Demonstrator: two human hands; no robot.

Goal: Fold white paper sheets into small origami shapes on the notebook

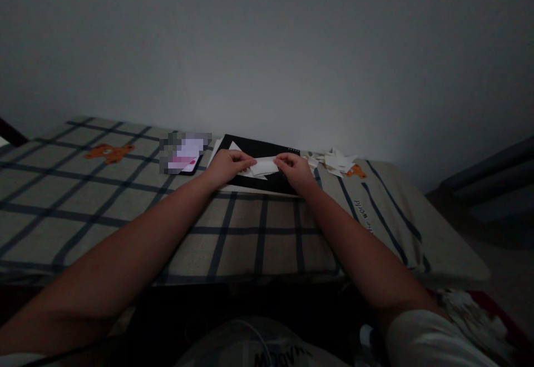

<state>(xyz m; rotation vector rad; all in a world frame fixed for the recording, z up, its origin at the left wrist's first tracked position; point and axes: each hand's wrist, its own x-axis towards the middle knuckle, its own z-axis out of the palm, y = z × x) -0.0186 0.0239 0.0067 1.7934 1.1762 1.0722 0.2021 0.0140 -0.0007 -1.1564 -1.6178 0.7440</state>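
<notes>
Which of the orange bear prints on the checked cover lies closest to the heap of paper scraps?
The small orange bear right of the right hand touches the paper scraps; the other bear lies far left, beyond the left hand.

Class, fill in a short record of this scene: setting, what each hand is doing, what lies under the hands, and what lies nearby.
setting: bed with checked cover against a plain wall
left hand: pinches the left end of the white paper
right hand: pinches the paper's right end
under the hands: black board
right of the board: pile of paper scraps
left of the board: blurred-out flat item
</notes>
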